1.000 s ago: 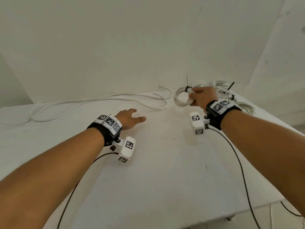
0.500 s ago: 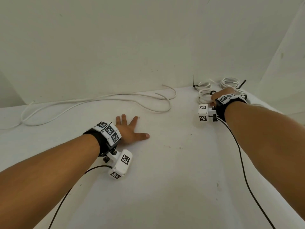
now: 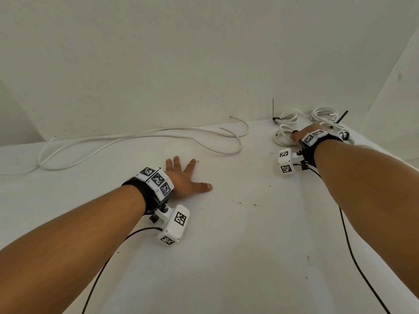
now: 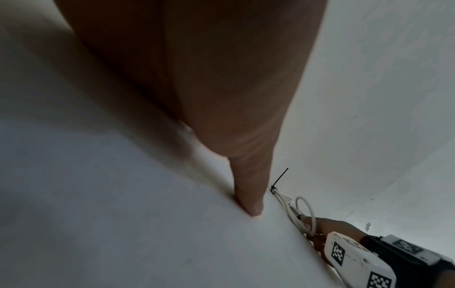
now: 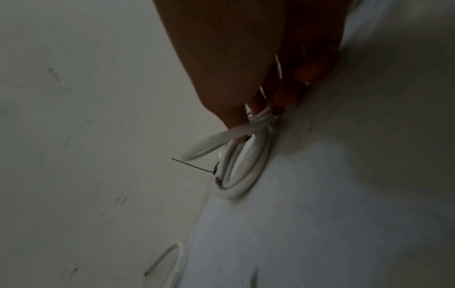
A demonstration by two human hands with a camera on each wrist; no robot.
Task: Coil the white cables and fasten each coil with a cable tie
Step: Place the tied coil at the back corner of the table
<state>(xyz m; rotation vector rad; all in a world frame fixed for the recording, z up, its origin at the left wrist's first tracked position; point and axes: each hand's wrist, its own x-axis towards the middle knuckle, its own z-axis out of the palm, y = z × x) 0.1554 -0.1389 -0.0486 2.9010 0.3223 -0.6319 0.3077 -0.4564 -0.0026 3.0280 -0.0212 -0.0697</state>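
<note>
- The right hand (image 3: 305, 133) held a tied coil (image 3: 282, 138) of white cable at about one o'clock on the table (image 3: 226, 257); in the right wrist view its fingers (image 5: 283, 95) were curled round the strands of the coil (image 5: 246, 161), which lay against the tabletop.
- The left hand (image 3: 183, 177) lay flat on the table near the centre, palm down, fingers spread and straight, holding nothing; in the left wrist view the thumb (image 4: 248, 194) pressed on the white surface.
- One black cable tie (image 3: 274, 112) stood up from the far edge of the held coil, its tail pointing to twelve o'clock; the same tie showed in the left wrist view (image 4: 279, 180) and in the right wrist view (image 5: 194, 165).
- Behind the right hand, toward one and two o'clock, more coils (image 3: 324, 114) were piled by the wall; at least two more loops could be counted, but the hand and wristband hid part of the heap, so the full number cannot be told.
- A second black tie tail (image 3: 341, 116) stuck out of that far heap.
- One long loose cable (image 3: 140, 137), not coiled, ran along the back of the table from nine o'clock to about twelve, ending in a curl with two free ends near the middle.
- Each wrist carried one black band with a white marked camera block (image 3: 174, 225).
</note>
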